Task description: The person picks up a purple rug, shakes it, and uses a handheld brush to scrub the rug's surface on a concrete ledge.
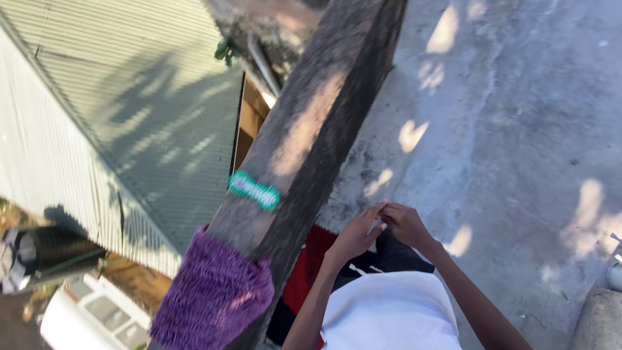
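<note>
Head view looks down over a rough grey concrete parapet wall [311,149] running diagonally through the middle, with a purple knitted cloth [214,295] draped over its near end and a small green-and-white crocheted strip [254,190] lying on top a little farther along. Left of the wall, far below, lie a corrugated metal roof [110,116] and a white vehicle [91,317]; right of it spreads a sun-dappled concrete floor [518,129]. Both forearms reach forward, meeting just beside the wall above a red-and-black fabric [311,266]. The left hand [355,234] and right hand [405,223] touch, fingertips pinched together on something too small and blurred to make out. A white garment [389,311] hides the lap.
</note>
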